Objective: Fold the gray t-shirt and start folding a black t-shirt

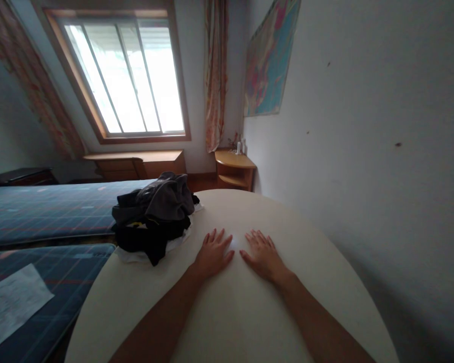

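Observation:
My left hand [213,253] lies palm down on a round, pale table [234,312], its fingers spread. Opposite it, my right hand [264,256] rests flat on the same surface, fingers also apart. A narrow gap separates the two thumbs, and neither hand holds anything. To the left of my left hand is a heap of crumpled clothes [155,212], black and dark grey on top with some white cloth underneath. The pile sits at the table's left edge, apart from my fingers.
Two blue plaid mattresses [60,209] lie left of the table, with a paper sheet [17,302] on the nearer one. A white wall [363,201] runs along the right. Beyond the table stand a wooden corner shelf [234,160] and a low desk [162,160] beneath the window.

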{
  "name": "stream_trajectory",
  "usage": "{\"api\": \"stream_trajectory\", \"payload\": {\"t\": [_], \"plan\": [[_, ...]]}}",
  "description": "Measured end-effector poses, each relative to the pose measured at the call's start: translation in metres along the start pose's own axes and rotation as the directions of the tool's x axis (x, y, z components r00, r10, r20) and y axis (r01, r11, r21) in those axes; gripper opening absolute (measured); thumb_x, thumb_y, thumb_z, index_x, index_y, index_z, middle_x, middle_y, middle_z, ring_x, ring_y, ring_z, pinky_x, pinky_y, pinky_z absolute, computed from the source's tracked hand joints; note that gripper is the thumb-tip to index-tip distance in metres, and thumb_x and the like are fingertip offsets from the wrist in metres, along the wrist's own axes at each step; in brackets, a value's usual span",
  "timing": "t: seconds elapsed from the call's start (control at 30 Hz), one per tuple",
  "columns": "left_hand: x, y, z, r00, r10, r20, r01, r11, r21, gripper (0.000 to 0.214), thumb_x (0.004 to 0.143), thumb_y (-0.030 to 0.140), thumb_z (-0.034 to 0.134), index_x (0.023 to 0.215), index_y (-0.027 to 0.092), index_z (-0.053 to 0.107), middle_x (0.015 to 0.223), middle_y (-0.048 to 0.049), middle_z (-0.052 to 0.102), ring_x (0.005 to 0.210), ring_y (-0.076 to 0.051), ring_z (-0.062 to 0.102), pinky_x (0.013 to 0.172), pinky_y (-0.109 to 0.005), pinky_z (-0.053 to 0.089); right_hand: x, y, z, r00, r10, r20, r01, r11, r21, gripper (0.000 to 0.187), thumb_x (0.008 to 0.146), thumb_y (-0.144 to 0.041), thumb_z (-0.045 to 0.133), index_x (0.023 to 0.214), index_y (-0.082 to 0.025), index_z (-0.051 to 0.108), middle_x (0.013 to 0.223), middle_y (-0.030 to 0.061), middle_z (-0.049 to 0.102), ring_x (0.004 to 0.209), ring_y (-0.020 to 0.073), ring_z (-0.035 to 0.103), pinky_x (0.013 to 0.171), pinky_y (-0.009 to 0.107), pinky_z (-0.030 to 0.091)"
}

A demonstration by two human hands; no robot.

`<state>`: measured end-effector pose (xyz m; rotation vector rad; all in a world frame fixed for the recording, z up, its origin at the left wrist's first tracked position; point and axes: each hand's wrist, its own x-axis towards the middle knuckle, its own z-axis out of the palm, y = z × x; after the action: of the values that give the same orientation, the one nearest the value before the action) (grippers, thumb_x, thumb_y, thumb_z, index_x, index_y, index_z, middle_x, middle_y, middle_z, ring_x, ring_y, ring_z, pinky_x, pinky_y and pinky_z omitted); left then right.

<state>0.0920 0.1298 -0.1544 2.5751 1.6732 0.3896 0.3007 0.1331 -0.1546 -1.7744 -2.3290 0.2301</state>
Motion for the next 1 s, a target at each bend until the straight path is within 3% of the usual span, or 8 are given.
{"api": "stream_trajectory", "payload": {"t": [0.5,0.7,0.9,1.0], "plan": [[0.0,-0.003,0.001,1.0,0.012,0.009,-0.012,1.0,0.015,0.053,0.098,0.046,0.047,0.148,0.028,0.045,0.159,-0.0089,0.036,0.148,-0.035,0.027,0.119,-0.052,0.024,-0.003,0.001,-0.002,1.0,-0.015,0.008,0.015,1.0,-0.002,0.068,0.096,-0.055,0.039,0.152,-0.017,0.039,0.162,0.0115,0.029,0.15,0.0285,0.02,0.122,0.048,0.012],[0.0,-0.002,0.001,1.0,0.015,0.004,-0.015,1.0,0.016,0.053,0.098,0.046,0.047,0.147,0.028,0.046,0.159,-0.0085,0.037,0.148,-0.035,0.028,0.119,-0.052,0.024,-0.004,0.0,-0.004,1.0,-0.016,0.027,0.016,1.0,0.001,0.067,0.096,-0.053,0.038,0.156,-0.022,0.032,0.163,0.0065,0.026,0.152,0.028,0.016,0.122,0.05,0.009],[0.001,-0.002,0.001,1.0,0.009,-0.003,-0.009,1.0,0.013,0.052,0.097,0.044,0.049,0.146,0.028,0.047,0.158,-0.0092,0.038,0.147,-0.035,0.029,0.119,-0.053,0.026,0.002,-0.007,-0.007,0.996,0.014,0.083,-0.011,0.999,-0.037,0.065,0.095,-0.048,0.04,0.153,-0.018,0.039,0.162,0.0116,0.029,0.15,0.033,0.02,0.12,0.055,0.012],[0.001,-0.002,0.003,1.0,0.012,-0.009,-0.012,1.0,0.012,0.052,0.097,0.045,0.049,0.146,0.028,0.047,0.158,-0.0093,0.038,0.148,-0.035,0.029,0.119,-0.053,0.026,0.004,-0.012,-0.005,0.999,0.032,0.003,-0.032,0.998,-0.061,0.063,0.093,-0.045,0.045,0.148,-0.015,0.045,0.158,0.0156,0.036,0.147,0.035,0.026,0.119,0.056,0.015]]}}
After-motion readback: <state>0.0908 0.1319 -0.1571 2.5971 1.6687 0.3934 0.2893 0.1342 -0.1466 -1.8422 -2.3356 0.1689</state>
